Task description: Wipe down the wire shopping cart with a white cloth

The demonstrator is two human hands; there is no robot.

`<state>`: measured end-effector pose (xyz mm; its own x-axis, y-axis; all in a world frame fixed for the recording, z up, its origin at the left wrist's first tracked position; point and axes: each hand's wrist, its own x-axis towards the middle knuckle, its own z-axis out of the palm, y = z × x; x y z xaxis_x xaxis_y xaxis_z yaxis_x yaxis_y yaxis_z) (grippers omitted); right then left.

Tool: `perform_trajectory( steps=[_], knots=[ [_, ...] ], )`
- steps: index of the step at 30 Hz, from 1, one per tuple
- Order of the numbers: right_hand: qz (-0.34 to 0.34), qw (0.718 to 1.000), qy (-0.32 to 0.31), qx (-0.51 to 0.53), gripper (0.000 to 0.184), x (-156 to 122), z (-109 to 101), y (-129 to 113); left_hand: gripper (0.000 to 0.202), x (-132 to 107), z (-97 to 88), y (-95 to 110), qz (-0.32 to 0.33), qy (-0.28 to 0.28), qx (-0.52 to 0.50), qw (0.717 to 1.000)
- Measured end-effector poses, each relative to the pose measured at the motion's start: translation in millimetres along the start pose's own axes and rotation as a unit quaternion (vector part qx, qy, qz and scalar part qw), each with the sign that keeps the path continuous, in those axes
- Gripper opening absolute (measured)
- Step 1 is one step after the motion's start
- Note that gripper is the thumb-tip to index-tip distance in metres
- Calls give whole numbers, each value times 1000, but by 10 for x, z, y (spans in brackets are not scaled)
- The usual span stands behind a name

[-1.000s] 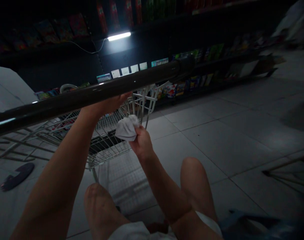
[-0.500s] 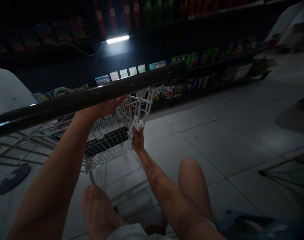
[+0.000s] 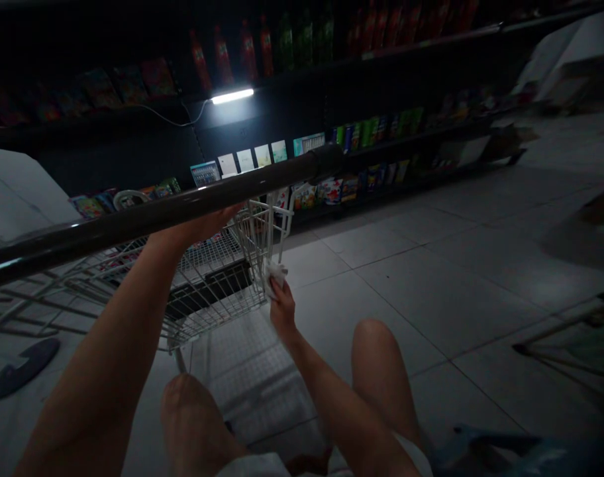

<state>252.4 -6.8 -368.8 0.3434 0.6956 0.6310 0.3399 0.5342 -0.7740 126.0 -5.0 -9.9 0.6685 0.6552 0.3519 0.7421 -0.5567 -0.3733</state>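
A metal shopping cart with a wire basket stands right in front of me. Its dark round handle bar crosses the view at a slant. My right hand is closed around a crumpled white cloth, which lies against the cart's side frame at the right corner. Beneath the handle bar, my left hand reaches in over the basket; the bar covers part of it, and I cannot see how its fingers are set.
Behind the cart runs a dark shelf with red bottles, packets and small boxes, lit by a tube lamp. My knees flank the cart's near side. A blurred blue object and a thin-framed folding thing are on the tiled floor to the right.
My right hand has moved down along the cart's corner with the white cloth. The left hand keeps nearly the same place under the bar. The whole view has tilted up slightly.
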Motion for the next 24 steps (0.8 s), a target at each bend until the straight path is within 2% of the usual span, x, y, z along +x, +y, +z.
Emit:
perform_trajectory(
  steps=[2, 4, 6, 8, 10, 13, 16, 17, 19, 22, 24],
  knots=[
    [-116, 993, 32, -21, 57, 430, -224, -447, 53, -19, -7, 5, -4, -1, 1, 1000],
    [-204, 976, 48, -52, 54, 937, -427, -902, 54, -37, -17, 9, 1, -4, -5, 1000],
    [-243, 963, 51, -103, 55, 1355, -544, -1242, 55, -48, -25, 15, 10, -5, -11, 1000],
    [-246, 956, 45, -152, 52, 1562, -551, -1383, 56, -51, -29, 27, 12, -5, -18, 1000],
    [-227, 957, 20, -179, 49, 1536, -482, -1309, 57, -48, -38, 45, 13, -11, -26, 1000],
    [-199, 962, -53, -178, 48, 1217, -378, -934, 58, -51, -70, 75, 19, -16, -37, 999],
    [-183, 965, -116, -146, 50, 900, -421, -577, 56, -75, -107, 94, 3, -3, -41, 999],
    [-181, 969, -110, -129, 51, 853, -474, -518, 55, -80, -115, 97, -4, 4, -40, 999],
    [-174, 979, -50, -94, 54, 887, -612, -519, 52, -66, -122, 104, -16, 26, -38, 999],
    [-151, 985, 74, -44, 60, 1227, -779, -734, 49, 55, -121, 152, -39, 61, -28, 997],
    [-124, 986, 108, -11, 64, 1520, -778, -885, 52, 205, -115, 234, -55, 69, -22, 996]
  ],
)
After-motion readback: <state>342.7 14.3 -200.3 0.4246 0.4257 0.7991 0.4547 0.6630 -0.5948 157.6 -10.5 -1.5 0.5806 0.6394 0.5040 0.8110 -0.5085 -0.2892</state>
